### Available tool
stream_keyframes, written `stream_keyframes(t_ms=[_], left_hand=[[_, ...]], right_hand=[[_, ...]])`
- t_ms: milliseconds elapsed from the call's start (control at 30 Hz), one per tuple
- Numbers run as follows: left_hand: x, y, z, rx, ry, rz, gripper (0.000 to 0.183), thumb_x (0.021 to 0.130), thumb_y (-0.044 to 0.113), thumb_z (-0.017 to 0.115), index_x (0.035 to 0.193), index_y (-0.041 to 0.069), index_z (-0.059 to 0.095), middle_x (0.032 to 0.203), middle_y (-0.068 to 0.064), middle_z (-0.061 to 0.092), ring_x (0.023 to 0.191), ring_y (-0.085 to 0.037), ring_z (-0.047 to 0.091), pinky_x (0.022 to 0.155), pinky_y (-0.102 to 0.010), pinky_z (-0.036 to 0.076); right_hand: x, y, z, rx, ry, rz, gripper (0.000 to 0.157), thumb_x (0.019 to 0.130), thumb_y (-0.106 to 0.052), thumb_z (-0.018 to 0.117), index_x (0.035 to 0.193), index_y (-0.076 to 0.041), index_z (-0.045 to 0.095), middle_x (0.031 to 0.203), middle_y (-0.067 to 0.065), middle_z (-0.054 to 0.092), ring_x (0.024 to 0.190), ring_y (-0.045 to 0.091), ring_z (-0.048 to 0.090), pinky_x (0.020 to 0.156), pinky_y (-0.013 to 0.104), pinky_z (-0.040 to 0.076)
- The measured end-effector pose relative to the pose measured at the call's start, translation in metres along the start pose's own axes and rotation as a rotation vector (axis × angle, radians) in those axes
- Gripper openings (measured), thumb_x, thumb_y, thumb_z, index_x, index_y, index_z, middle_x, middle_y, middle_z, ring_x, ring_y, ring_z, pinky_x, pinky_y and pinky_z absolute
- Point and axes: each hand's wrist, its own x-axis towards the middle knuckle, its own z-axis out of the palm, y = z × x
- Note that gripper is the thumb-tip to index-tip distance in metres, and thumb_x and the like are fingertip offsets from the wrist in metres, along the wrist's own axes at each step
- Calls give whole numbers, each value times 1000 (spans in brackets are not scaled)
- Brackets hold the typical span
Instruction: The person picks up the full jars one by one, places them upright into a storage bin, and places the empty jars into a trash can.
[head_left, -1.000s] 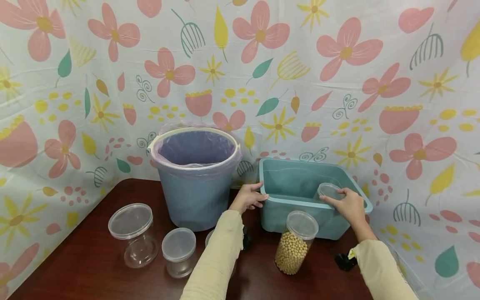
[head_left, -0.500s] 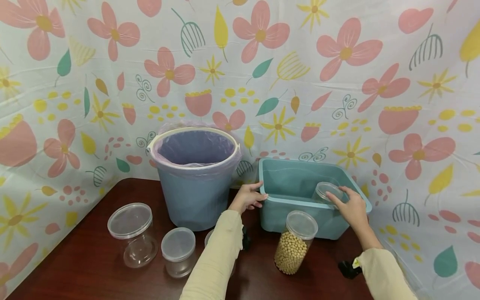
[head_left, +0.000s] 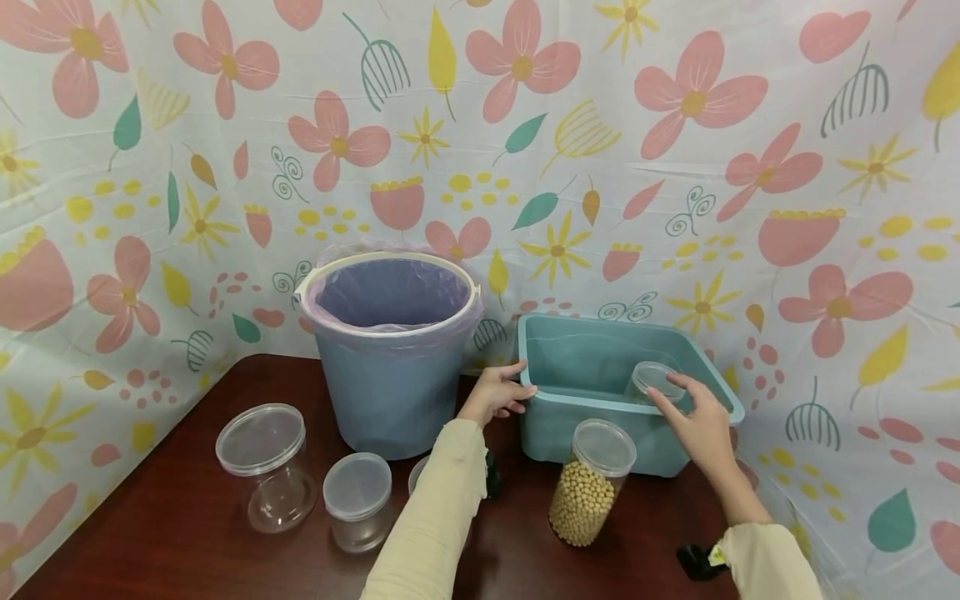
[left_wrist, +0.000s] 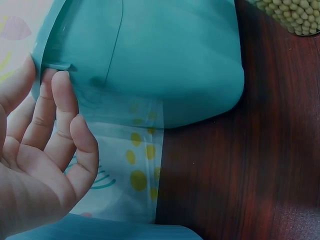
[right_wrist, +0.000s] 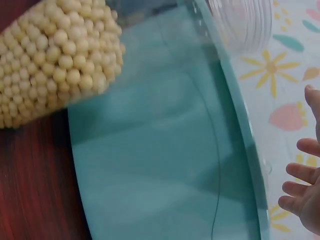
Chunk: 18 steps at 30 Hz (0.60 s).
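Observation:
In the head view a teal plastic tub (head_left: pixel 600 433) stands at the right of the table. My left hand (head_left: pixel 495 396) grips its left front corner; the left wrist view has the thumb over the rim and fingers under it. Inside the tub at the right is a small clear lidded jar (head_left: pixel 645 385). My right hand (head_left: pixel 703 423) hovers over the tub's front rim beside that jar. Its fingers (right_wrist: pixel 300 172) are spread and hold nothing in the right wrist view. A tall clear jar of pale yellow beans (head_left: pixel 583 504) stands in front of the tub.
A blue bucket (head_left: pixel 390 392) lined with a thin pink bag stands left of the tub. Two clear lidded jars, one large (head_left: pixel 262 442) and one small (head_left: pixel 358 492), stand at the left front. Another jar is partly hidden by the left sleeve (head_left: pixel 431 517). Floral cloth hangs behind.
My right hand's fingers have come away from the small jar's lid and the forearm has shifted slightly to the right. The left hand and the tub have stayed put.

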Motion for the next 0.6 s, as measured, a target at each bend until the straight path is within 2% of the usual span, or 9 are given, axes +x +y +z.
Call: stream_keyframes(t_ms=[200,333,433,533,600], left_hand=[[-1,0,1,5,14,-8,57,80,16,68,132,24,46,84,-4,66,55,-14,58,48,-25,38],[-1,0,1,1,15,-9,57,80,16,69,132,24,46,84,-3,66,55,-14,58,47,-24,39],[-1,-1,1,-13,14,-10,57,79,16,69,131,24,47,83,-4,66,55,-14,58,46,-24,38],[0,-1,1,-11,14,-10,57,79,17,70,131,25,47,83,-3,66,55,-13,58,47,-24,40],[0,-1,0,-8,17,-14,57,79,18,70,131,26,48,83,-3,66,54,-13,58,48,-25,41]], right_hand=[[-8,-12,2,53,22,-30,40,78,-14,70,109,6,59,112,23,55,109,39,46,83,52,35],[-16,-16,5,61,29,-42,38,76,-12,71,109,4,60,112,19,56,108,32,48,90,27,35],[-24,-21,7,74,24,-59,38,75,-10,72,109,3,61,114,18,56,109,20,47,84,10,29],[-31,-26,9,96,13,-83,38,74,-8,72,109,2,61,115,17,55,110,11,45,85,8,27],[-35,-29,11,106,1,-99,38,74,-7,72,108,1,61,116,16,55,111,11,44,86,8,26]])
